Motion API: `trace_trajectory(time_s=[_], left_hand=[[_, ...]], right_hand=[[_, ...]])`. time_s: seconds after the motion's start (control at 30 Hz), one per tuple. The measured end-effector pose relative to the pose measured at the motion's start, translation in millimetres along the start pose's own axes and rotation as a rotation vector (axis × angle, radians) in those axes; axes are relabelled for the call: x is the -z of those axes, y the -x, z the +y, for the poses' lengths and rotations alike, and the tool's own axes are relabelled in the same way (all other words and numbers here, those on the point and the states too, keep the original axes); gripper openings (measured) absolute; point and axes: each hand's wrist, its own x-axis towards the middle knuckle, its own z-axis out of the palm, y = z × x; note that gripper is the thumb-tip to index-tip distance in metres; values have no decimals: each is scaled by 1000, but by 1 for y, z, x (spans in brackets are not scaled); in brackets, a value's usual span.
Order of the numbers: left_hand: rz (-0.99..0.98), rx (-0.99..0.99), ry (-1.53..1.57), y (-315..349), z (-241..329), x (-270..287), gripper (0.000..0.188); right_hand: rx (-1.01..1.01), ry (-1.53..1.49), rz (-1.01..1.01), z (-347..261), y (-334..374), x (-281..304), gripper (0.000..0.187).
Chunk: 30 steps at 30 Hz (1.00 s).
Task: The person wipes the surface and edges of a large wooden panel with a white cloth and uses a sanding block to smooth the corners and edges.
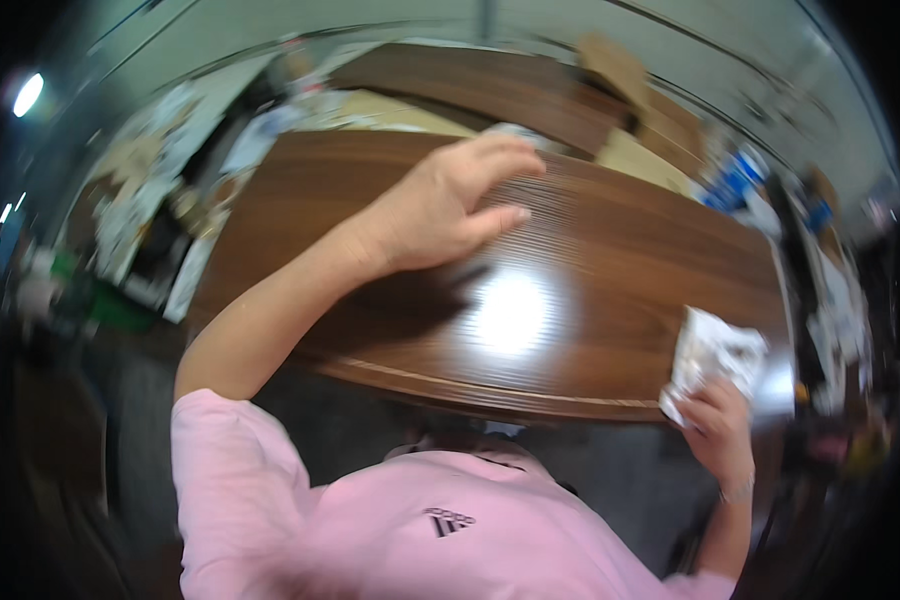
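A glossy dark brown wooden panel (630,260) lies in front of me, with a bright light reflected near its middle. My left hand (455,200) is held over the panel toward its far side. Its thumb and fingers are apart, and I see nothing held between them. A small whitish thing (515,131) shows just past the fingers, too blurred to name. At the panel's near right corner, my right hand (718,422) grips a crumpled white cloth (722,342). The cloth rests against the wood surface, and the fingers close over its lower edge.
Another dark brown board (470,85) lies beyond the panel's far edge. Cardboard (670,125) stands to its right, near a blue and white package (735,180). Blurred clutter, including a green container (120,305), fills the left side.
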Motion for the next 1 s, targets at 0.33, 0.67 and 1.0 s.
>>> trace_trajectory(time_s=[0.33, 0.67, 1.0], left_hand=[[851, 899, -350, 365, -135, 197, 25], [524, 1153, -442, 445, -222, 76, 33], [222, 1274, -590, 400, -258, 71, 51]], right_hand=[[-292, -382, 127, 21, -61, 12, 31], [-165, 46, -51, -19, -133, -73, 51], [-160, 130, -11, -30, -143, -73, 45]])
